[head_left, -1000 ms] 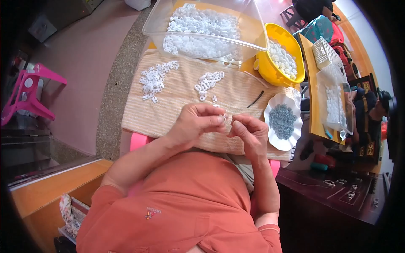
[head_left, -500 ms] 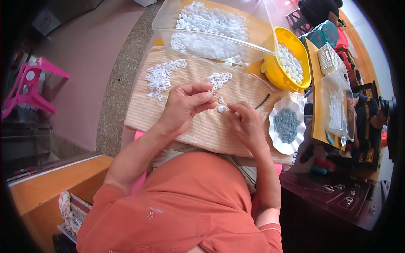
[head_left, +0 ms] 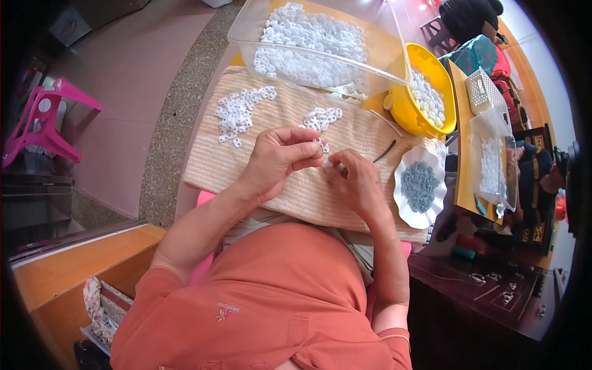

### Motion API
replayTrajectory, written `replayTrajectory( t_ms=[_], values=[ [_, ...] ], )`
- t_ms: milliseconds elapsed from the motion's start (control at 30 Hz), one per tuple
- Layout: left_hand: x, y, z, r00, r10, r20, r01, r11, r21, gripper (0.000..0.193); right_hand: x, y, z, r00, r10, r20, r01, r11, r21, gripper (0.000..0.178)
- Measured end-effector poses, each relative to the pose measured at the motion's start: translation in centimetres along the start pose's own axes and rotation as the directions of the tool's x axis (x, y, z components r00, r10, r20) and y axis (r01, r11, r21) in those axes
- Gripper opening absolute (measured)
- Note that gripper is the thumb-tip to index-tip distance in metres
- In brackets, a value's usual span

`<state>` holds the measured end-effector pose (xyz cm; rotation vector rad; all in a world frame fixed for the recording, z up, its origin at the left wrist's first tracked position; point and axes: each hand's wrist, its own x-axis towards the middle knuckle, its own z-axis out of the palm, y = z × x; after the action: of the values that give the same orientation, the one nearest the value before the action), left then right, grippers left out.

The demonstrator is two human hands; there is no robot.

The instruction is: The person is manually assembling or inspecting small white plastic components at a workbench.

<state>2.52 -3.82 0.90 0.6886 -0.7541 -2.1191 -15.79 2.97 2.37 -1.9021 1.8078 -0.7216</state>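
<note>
Over a striped towel (head_left: 290,191), my left hand (head_left: 274,159) is closed in a pinch of thumb and forefinger. At its fingertips is a tiny pale part, too small to make out. Close on the right, my right hand (head_left: 359,182) has its fingers pressed together on a small white plastic piece (head_left: 327,164), partly hidden by the fingertips. A loose white two-holed piece (head_left: 325,148) lies between the hands. Just beyond them sits a small group of similar pieces (head_left: 322,116), and a larger pile (head_left: 235,114) spreads at the left.
Behind the towel stands a clear plastic bin (head_left: 314,58) of white pieces. A yellow tub (head_left: 449,92) holds more. At the right is a scalloped white dish (head_left: 407,209) with small grey parts (head_left: 420,185), near a dark thin rod (head_left: 385,151). A pink stool (head_left: 52,120) stands far left.
My right hand has come slightly lower and its fingertips now cover part of the white piece. My left hand keeps its pinch, a little nearer the loose piece.
</note>
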Motion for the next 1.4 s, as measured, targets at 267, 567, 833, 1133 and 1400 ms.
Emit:
replayTrajectory(
  t_ms=[267, 567, 833, 1133, 1400],
  values=[
    [-0.1, -0.1, 0.3, 1.0, -0.016, -0.006, 0.016, 1.0, 0.004, 0.017, -0.6, 0.6, -0.1, 0.998, -0.011, -0.059, 0.023, 0.978, 0.207, 0.02],
    [-0.1, -0.4, 0.3, 1.0, -0.029, -0.004, 0.029, 1.0, 0.001, 0.016, -0.6, 0.8, -0.7, 0.993, -0.12, -0.021, 0.121, 0.991, 0.052, 0.029],
    [-0.1, -0.3, 0.4, 1.0, -0.026, -0.012, 0.026, 1.0, -0.001, 0.016, -0.5, 0.4, -1.4, 1.0, -0.02, 0.005, 0.02, 1.0, 0.024, 0.033],
    [-0.1, -0.4, 0.4, 1.0, -0.023, -0.008, 0.023, 1.0, 0.005, 0.016, -0.2, 2.6, -1.5, 0.993, -0.022, -0.112, 0.033, 0.995, 0.092, 0.024],
    [-0.1, -0.5, 0.4, 0.999, -0.03, -0.016, 0.03, 1.0, 0.005, 0.016, -0.6, 1.9, -0.9, 0.967, -0.083, -0.24, 0.054, 0.991, -0.123, 0.02]
  ],
)
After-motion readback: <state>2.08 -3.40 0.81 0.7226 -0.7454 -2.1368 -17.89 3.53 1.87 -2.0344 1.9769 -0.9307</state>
